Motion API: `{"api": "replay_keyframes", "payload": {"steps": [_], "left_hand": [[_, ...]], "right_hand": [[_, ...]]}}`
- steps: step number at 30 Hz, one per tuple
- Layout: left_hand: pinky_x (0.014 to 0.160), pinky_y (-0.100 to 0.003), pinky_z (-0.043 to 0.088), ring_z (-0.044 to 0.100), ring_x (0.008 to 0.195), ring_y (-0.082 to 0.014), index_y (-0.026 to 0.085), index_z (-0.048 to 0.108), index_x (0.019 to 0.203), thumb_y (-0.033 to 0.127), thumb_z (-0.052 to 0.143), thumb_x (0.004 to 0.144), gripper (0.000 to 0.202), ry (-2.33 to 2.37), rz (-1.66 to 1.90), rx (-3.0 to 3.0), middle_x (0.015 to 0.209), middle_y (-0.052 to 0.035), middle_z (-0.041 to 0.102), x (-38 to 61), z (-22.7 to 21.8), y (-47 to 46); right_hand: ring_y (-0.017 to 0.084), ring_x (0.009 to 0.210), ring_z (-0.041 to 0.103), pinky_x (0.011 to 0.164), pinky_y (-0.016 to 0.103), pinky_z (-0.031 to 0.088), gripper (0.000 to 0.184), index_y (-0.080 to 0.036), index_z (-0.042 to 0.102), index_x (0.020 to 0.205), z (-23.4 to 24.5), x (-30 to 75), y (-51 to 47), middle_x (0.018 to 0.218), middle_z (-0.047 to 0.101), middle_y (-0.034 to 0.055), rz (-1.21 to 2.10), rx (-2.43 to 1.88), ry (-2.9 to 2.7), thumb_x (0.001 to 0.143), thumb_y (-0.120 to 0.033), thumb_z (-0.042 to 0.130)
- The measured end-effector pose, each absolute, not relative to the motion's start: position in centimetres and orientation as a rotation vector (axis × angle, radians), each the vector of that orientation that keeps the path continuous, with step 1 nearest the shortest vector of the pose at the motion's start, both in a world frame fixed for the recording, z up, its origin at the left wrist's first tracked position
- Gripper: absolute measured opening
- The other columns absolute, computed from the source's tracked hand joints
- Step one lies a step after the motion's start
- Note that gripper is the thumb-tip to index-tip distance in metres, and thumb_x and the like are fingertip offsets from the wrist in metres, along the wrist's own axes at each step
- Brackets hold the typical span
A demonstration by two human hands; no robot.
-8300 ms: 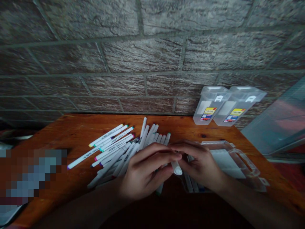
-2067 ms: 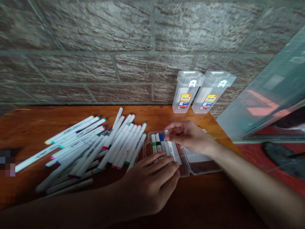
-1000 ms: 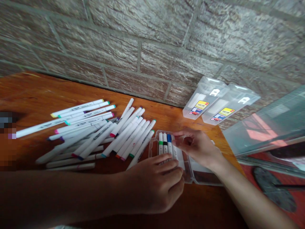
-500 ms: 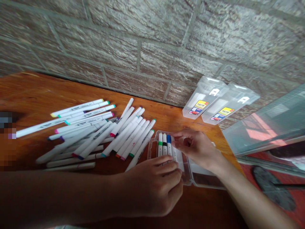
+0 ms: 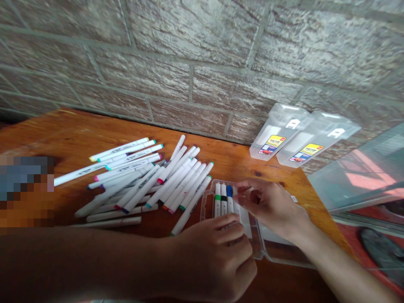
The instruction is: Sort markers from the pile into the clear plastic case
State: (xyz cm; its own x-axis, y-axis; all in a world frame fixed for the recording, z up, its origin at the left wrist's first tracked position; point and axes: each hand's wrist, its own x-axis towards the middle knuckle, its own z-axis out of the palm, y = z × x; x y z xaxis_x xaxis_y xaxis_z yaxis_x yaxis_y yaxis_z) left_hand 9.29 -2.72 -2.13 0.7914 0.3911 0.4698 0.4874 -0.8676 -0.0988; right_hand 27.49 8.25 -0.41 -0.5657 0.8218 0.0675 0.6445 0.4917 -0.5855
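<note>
An open clear plastic case (image 5: 208, 198) lies on the wooden table and holds three white markers (image 5: 223, 198) with green, black and blue caps, plus one more beside them. My left hand (image 5: 214, 256) rests over the near end of the case, its fingers curled on the markers' lower ends. My right hand (image 5: 271, 206) is at the case's far right side, thumb and fingers pinched at the top of the rightmost marker. A pile of white markers (image 5: 151, 181) with coloured caps lies spread to the left of the case.
Two closed clear cases (image 5: 296, 139) with yellow labels lean against the brick wall at the back right. The table's right edge runs next to a glass panel (image 5: 362, 176). A blurred patch (image 5: 25, 189) sits at the left edge.
My hands stay on the case and markers. The view has shifted slightly, so everything sits a bit lower and to the right. Much earlier, both hands held one marker over the pile.
</note>
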Motion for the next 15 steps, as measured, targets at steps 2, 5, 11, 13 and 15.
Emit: {"api": "replay_keyframes", "payload": {"steps": [2, 5, 11, 13, 15], "left_hand": [[0.085, -0.042, 0.055, 0.062, 0.075, -0.0214, 0.015, 0.068, 0.083, 0.011, 0.055, 0.096, 0.019, -0.681, -0.645, -2.776, 0.078, -0.0073, 0.063, 9.24, -2.1, -2.68], [0.079, -0.04, 0.053, 0.06, 0.073, -0.0208, 0.015, 0.067, 0.082, 0.011, 0.054, 0.096, 0.02, -0.659, -0.648, -2.779, 0.077, -0.0065, 0.06, 9.17, -2.11, -2.55], [0.08, -0.041, 0.051, 0.06, 0.071, -0.0206, 0.015, 0.065, 0.08, 0.01, 0.055, 0.095, 0.019, -0.651, -0.694, -2.755, 0.078, -0.0044, 0.055, 9.12, -2.1, -2.34], [0.081, -0.041, 0.051, 0.061, 0.072, -0.0208, 0.014, 0.067, 0.084, 0.012, 0.054, 0.096, 0.018, -0.648, -0.71, -2.738, 0.077, -0.0041, 0.055, 9.12, -2.19, -2.33], [0.081, -0.04, 0.051, 0.061, 0.073, -0.0207, 0.013, 0.069, 0.089, 0.013, 0.053, 0.097, 0.018, -0.64, -0.725, -2.723, 0.077, -0.0041, 0.055, 9.15, -2.29, -2.33]], "right_hand": [[0.015, 0.043, 0.053, 0.04, 0.026, 0.033, 0.022, -0.02, 0.08, 0.096, -0.46, 27.51, 8.28, 0.052, 0.062, 0.0001, 0.716, -1.194, -2.406, 0.086, -0.036, 0.068], [0.015, 0.045, 0.058, 0.042, 0.025, 0.036, 0.022, -0.021, 0.079, 0.095, -0.54, 27.57, 8.37, 0.057, 0.068, 0.0011, 0.711, -1.168, -2.426, 0.088, -0.037, 0.066], [0.014, 0.041, 0.056, 0.04, 0.024, 0.035, 0.025, -0.021, 0.08, 0.098, -0.82, 27.81, 8.52, 0.053, 0.065, -0.0005, 0.655, -1.19, -2.442, 0.088, -0.04, 0.066], [0.015, 0.043, 0.059, 0.039, 0.024, 0.038, 0.026, -0.023, 0.08, 0.102, -1.04, 27.95, 8.59, 0.057, 0.069, -0.0001, 0.667, -1.196, -2.422, 0.089, -0.04, 0.066], [0.016, 0.044, 0.062, 0.039, 0.024, 0.04, 0.026, -0.025, 0.081, 0.102, -1.24, 28.04, 8.63, 0.06, 0.072, 0.0004, 0.649, -1.188, -2.367, 0.088, -0.041, 0.068]]}}
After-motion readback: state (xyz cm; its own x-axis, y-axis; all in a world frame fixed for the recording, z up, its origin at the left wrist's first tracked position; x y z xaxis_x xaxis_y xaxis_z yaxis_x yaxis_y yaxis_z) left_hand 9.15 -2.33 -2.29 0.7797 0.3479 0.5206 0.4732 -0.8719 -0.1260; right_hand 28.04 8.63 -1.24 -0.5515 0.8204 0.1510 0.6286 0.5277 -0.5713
